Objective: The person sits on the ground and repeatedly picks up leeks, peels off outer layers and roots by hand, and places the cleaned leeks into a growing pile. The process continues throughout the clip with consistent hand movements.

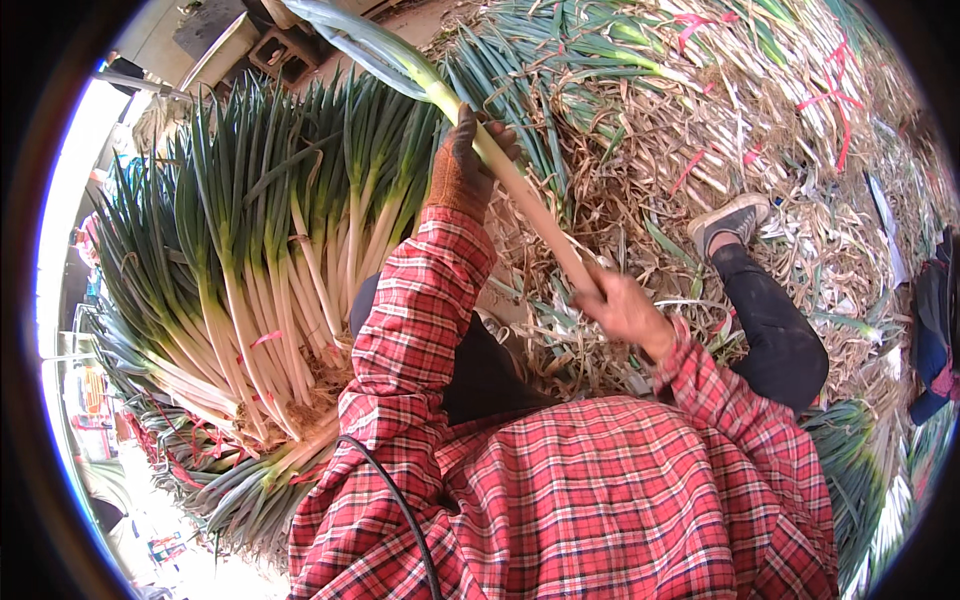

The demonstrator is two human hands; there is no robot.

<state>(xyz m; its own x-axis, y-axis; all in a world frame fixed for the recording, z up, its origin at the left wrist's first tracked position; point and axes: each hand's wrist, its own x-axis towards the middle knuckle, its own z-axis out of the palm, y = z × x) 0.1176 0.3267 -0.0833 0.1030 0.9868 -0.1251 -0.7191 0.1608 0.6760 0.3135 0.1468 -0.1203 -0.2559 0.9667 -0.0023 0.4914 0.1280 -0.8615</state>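
Note:
A long green onion [536, 214] slants across the middle, its green leaves at the upper left and its pale stalk running down to the right. My left hand [469, 157], in a brown and dark glove, grips it where green turns to white. At the lower end of the stalk my right hand [622, 306], bare and slightly blurred, is closed around it; the root end is hidden. To the left stands a big pile of green onions [240, 322] with white stalks, roots towards me.
Tied bundles of untrimmed green onions [720, 142] with red ties lie at the upper right. Dry peeled leaves [615, 202] litter the ground around my shoe [729, 221]. More green onions [847, 457] lie at the lower right. A hollow block [283, 54] stands at the top left.

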